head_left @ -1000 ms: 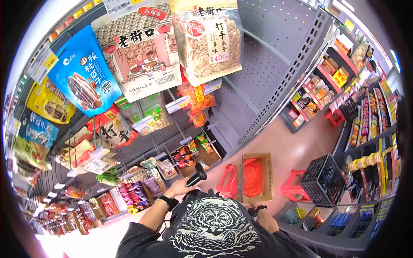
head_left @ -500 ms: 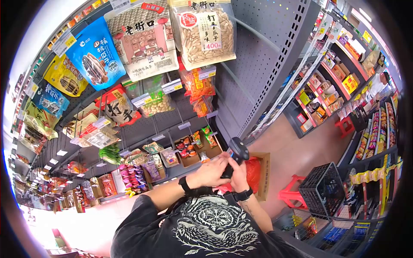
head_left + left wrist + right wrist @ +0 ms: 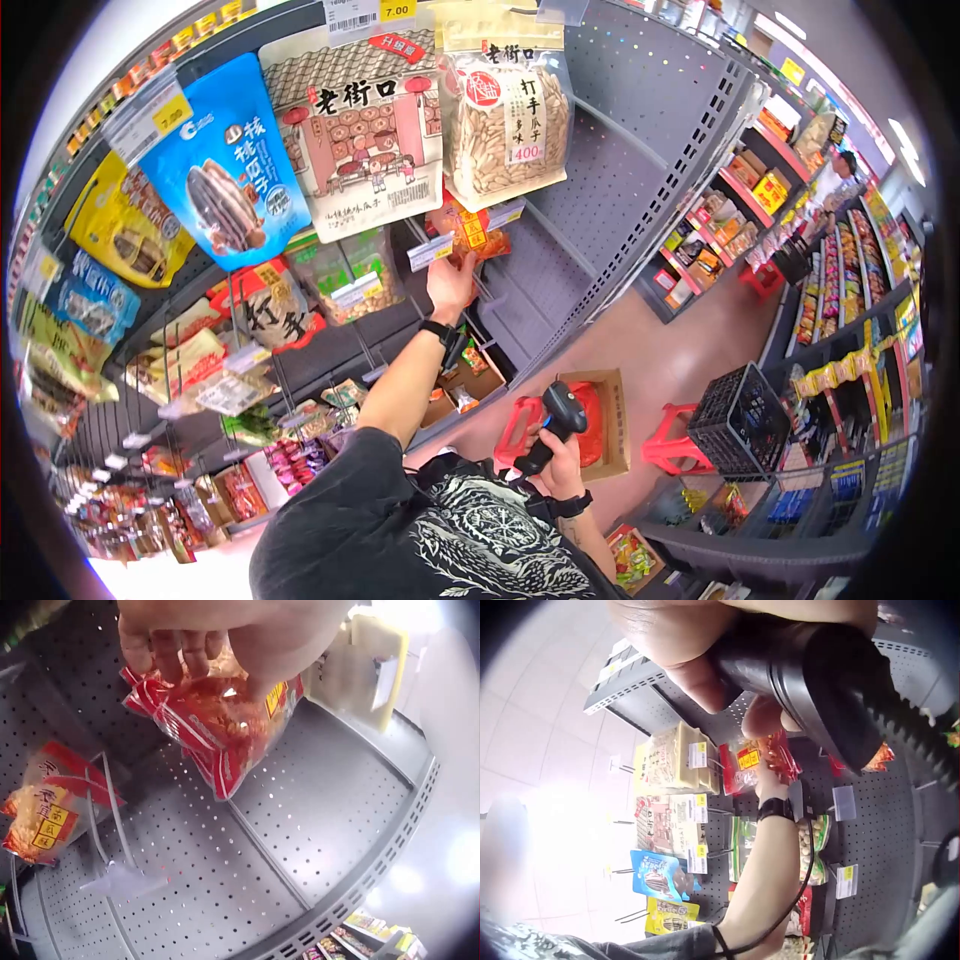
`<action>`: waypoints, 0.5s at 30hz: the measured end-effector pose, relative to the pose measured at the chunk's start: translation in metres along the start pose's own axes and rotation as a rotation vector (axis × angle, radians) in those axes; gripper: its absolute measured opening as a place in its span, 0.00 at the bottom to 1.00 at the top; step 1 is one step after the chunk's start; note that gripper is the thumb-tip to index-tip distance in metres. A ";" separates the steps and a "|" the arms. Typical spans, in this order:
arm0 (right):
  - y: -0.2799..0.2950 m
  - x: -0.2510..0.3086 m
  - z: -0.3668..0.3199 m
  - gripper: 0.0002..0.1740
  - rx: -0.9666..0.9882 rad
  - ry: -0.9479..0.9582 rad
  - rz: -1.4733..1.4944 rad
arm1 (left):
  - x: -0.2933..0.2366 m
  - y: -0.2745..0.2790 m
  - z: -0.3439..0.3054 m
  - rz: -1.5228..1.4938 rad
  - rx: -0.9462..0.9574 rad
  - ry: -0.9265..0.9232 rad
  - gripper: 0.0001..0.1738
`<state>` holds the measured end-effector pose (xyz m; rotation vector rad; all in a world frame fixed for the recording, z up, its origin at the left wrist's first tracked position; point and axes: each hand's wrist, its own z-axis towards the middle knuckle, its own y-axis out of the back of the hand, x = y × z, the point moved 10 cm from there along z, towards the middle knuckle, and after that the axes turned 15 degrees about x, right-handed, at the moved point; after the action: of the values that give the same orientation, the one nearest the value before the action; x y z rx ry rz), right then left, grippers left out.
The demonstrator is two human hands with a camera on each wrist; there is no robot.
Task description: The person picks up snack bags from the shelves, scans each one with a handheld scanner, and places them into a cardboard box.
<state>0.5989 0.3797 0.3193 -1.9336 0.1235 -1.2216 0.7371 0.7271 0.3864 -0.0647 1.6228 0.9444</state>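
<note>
High on the rack, my left hand (image 3: 452, 285) grips a red snack bag (image 3: 484, 238) by its edge. In the left wrist view its fingers curl over the top of this clear-and-red bag (image 3: 225, 724). My right hand (image 3: 562, 463) holds a black barcode scanner (image 3: 566, 408) by the handle, low in front of my body. The right wrist view shows the scanner (image 3: 817, 682) close up, a coiled cord running off it. A second red snack bag (image 3: 45, 810) hangs on a hook, lower left in the left wrist view.
Bags of seeds (image 3: 508, 120) and a blue pouch (image 3: 225, 165) hang above. Bare perforated panel (image 3: 615, 170) extends to the right. On the floor are a cardboard box (image 3: 612, 425) with red lining, red stools (image 3: 672, 440) and a black crate (image 3: 738, 422).
The barcode scanner went from my left hand to my right, both hands being on it half a second ago. My left hand then rose to the red snack bag.
</note>
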 end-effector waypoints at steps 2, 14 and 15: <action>-0.005 -0.009 -0.004 0.18 -0.038 0.015 -0.002 | 0.002 -0.011 0.007 -0.114 -0.030 -0.110 0.25; -0.038 -0.012 0.006 0.19 -0.014 0.031 -0.204 | -0.022 0.011 -0.011 -0.511 -0.052 -0.426 0.18; -0.039 -0.013 0.007 0.20 0.009 0.009 -0.210 | -0.017 0.008 -0.011 -0.652 0.015 -0.373 0.17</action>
<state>0.5846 0.4153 0.3351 -1.9713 -0.0832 -1.3642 0.7298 0.7184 0.4043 -0.3629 1.1460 0.4052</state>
